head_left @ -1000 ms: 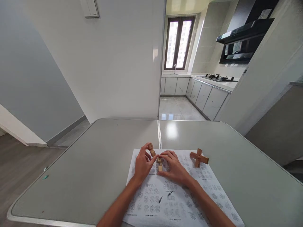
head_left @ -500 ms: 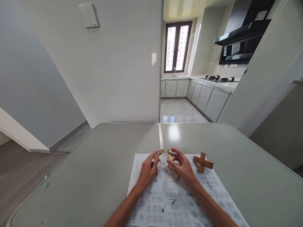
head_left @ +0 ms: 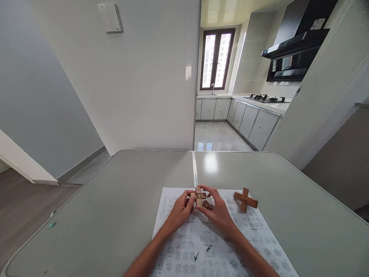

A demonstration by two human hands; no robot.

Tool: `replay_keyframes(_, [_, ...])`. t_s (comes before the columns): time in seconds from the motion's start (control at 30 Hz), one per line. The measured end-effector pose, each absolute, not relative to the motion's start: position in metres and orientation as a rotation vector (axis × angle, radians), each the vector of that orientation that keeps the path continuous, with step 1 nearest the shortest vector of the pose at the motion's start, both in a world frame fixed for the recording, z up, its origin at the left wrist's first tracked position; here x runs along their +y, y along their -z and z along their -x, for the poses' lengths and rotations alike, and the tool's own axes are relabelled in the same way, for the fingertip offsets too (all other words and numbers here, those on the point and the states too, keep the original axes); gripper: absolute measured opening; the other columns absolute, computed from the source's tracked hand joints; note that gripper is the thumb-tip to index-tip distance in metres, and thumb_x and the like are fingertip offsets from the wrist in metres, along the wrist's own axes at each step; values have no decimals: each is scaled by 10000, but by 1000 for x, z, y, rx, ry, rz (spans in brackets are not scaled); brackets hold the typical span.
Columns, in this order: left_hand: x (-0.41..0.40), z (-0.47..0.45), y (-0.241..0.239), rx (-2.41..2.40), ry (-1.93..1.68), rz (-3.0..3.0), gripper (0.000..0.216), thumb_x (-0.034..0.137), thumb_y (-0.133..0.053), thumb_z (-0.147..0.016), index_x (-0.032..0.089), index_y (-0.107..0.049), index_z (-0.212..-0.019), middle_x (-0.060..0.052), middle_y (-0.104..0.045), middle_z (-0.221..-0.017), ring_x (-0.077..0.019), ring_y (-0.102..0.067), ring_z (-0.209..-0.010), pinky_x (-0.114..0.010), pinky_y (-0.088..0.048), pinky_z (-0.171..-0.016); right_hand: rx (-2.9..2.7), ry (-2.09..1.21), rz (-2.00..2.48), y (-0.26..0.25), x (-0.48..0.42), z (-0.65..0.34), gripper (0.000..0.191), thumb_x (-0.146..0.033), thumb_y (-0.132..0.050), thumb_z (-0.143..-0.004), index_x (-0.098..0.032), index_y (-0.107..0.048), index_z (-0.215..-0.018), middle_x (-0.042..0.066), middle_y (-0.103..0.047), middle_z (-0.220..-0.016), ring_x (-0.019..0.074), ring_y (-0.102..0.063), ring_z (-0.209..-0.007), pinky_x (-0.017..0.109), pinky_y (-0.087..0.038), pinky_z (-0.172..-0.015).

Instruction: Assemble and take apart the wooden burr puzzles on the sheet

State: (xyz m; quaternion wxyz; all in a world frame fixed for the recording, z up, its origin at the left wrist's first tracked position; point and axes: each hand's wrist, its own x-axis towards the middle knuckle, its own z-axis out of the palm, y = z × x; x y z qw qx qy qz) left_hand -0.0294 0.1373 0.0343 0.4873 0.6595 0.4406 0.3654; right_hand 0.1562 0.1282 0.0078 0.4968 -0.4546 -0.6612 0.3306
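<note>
Between my two hands sits a small cluster of pale notched wooden puzzle pieces (head_left: 198, 201), crossing one another. My left hand (head_left: 182, 207) is closed on the left end of a piece, thumb in front. My right hand (head_left: 215, 207) grips the cluster from the right, with its index finger over the top and its thumb at the lower front. A darker wooden piece (head_left: 206, 204) shows under the right hand, partly hidden by the fingers. Beneath everything lies a printed sheet (head_left: 190, 240) with rows of small puzzle drawings and two black tick marks.
A brown wooden cross of joined pieces (head_left: 245, 200) rests at the sheet's upper right. The grey table (head_left: 115, 215) has a seam down its middle. A small green bit (head_left: 52, 224) lies near the left edge. Beyond are a wall and a kitchen.
My hands have come together, and the left hand's piece now meets the pieces in the right hand, forming a crossed cluster. The brown cross stays on the sheet.
</note>
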Motion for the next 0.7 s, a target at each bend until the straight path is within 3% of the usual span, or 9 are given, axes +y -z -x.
replay_keyframes(0.07, [137, 29, -34, 1059, -892, -1609, 509, 608, -467, -1024, 204, -607, -1301, -15, -640, -800, -141, -525, -622, -246, -439, -565, -1608, -783, 1100, -6, 128, -156, 561, -328, -748, -871, -335, -589, -1409, 101, -609, -1357, 279, -647, -1071, 386, -638, -782])
replay_keyframes(0.17, [136, 28, -32, 1061, -918, -1625, 527, 585, -455, -1034, 218, -547, -1400, -31, -658, -880, -146, -540, -648, -263, -462, -600, -1665, -662, 1100, -3, 129, -155, 563, -285, -725, -888, -330, -568, -1427, 95, -634, -1319, 292, -642, -1111, 445, -622, -887])
replay_keyframes(0.3, [136, 27, -28, 1093, -915, -1681, 544, 574, -419, -1046, 206, -524, -1434, -11, -619, -785, -166, -556, -644, -287, -486, -640, -1753, -491, 1078, 2, 130, -154, 577, -228, -687, -915, -335, -520, -1457, 84, -663, -1316, 322, -590, -1244, 516, -562, -1013])
replay_keyframes(0.43, [137, 27, -24, 1101, -936, -1724, 523, 549, -410, -1057, 223, -492, -1458, -51, -663, -981, -147, -573, -641, -289, -509, -643, -1806, -378, 1076, 5, 131, -155, 578, -207, -654, -939, -341, -497, -1478, 75, -660, -1349, 326, -573, -1274, 537, -543, -1036])
replay_keyframes(0.6, [136, 27, -20, 1162, -983, -1803, 462, 504, -441, -1058, 238, -521, -1428, -47, -695, -926, -165, -622, -659, -285, -524, -647, -1857, -252, 1072, 8, 132, -157, 570, -222, -630, -977, -356, -487, -1513, 63, -653, -1405, 330, -575, -1286, 567, -519, -1069])
replay_keyframes(0.7, [135, 26, -19, 1195, -990, -1859, 435, 470, -435, -1064, 252, -497, -1435, -58, -711, -1016, -173, -658, -712, -289, -530, -677, -1875, -178, 1050, 8, 132, -157, 569, -232, -626, -993, -371, -486, -1527, 47, -659, -1412, 323, -593, -1259, 563, -521, -1066])
